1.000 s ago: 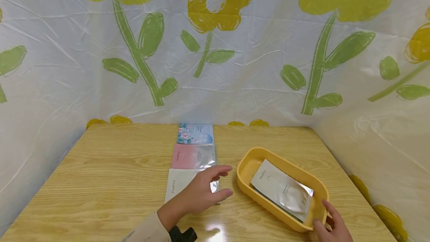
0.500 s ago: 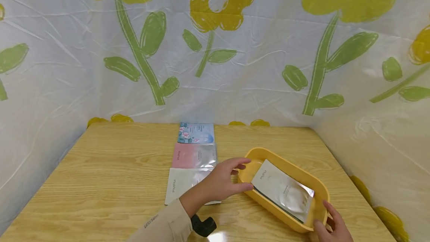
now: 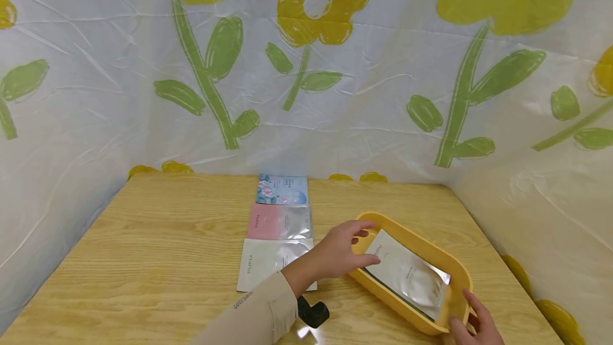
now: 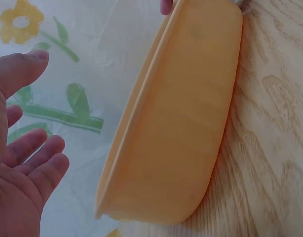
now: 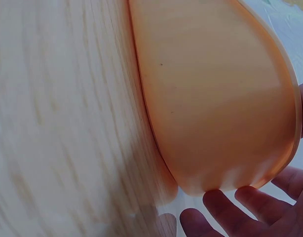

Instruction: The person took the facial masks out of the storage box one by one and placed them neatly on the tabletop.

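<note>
The left hand (image 3: pixel 340 252), fingers parted, hangs over the yellow tub (image 4: pixel 176 118)'s left end; the right hand (image 3: pixel 480 325) apparently grips its near-right rim. A PMPM sachet (image 3: pixel 412 277) lies inside. Some table (image 3: pixel 493 276) shows right of the tub.

The left hand (image 3: pixel 337 252) shifts toward three o'clock, its fingers over the ten-o'clock end of the yellow tray (image 3: pixel 421 243), uncovering more of the white PMPM sachet outside (image 3: pixel 265 262).

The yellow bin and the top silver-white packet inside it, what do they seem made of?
Yellow bin: probably molded plastic, satin finish; walls smooth, rounded, evenly colored.
Top silver-white packet: likely foil laminate, satin white turning shiny silver where light glares.
</note>
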{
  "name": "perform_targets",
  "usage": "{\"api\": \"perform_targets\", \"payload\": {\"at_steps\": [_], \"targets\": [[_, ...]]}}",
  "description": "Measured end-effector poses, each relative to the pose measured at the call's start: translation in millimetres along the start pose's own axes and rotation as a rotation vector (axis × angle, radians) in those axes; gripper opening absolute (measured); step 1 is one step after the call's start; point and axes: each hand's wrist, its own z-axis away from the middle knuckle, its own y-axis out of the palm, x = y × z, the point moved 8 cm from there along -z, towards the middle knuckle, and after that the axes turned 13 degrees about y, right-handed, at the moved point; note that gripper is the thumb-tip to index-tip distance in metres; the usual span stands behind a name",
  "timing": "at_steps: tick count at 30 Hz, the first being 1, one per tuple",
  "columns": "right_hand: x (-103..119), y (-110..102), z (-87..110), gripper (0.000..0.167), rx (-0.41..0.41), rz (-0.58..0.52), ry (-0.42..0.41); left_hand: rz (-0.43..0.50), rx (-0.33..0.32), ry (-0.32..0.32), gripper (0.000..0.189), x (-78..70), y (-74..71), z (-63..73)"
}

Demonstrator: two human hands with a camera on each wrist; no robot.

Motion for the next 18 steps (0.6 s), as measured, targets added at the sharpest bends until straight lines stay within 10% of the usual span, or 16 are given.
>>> {"api": "perform_targets", "payload": {"at_steps": [18], "targets": [[-1, -2, 1.2, 0.074, -0.012, -0.009, -0.011, -0.177, 0.07, -0.044, 0.066, 9.5, 19.5, -30.6]]}}
